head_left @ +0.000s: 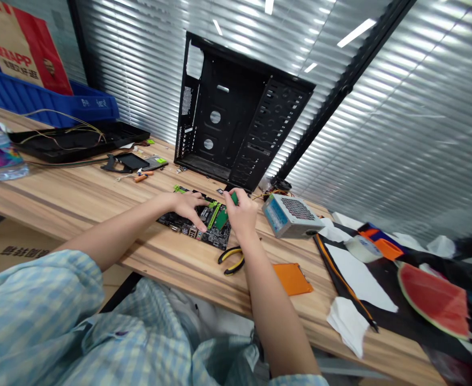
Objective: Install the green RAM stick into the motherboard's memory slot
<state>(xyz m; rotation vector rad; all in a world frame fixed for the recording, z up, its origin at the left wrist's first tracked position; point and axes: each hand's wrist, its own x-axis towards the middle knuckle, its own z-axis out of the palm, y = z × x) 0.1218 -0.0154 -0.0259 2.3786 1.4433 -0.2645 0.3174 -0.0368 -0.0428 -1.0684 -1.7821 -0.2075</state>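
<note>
The left hand (188, 208) is spread palm-down over the black rectangular motherboard with lime-green slots (216, 236), its fingers reaching across the board at the centre of the frame. The right hand (241, 210), just to its right, pinches a small green circuit piece (234, 198) between thumb and fingers above the board's right side; whether the piece touches the board cannot be told. A flat green card (222, 219) shows on the motherboard, between the hands.

The motherboard lies flat on the light wood-grain counter (159, 261). Just below it, near the right forearm, are yellow-and-black curved tool handles (231, 261), and lower right of centre lies a flat orange rectangular plate (293, 279), partly behind that forearm. A boxy grey metal power supply (292, 215) sits right of the right hand. A tall black metal computer case (236, 107) stands at upper centre.
</note>
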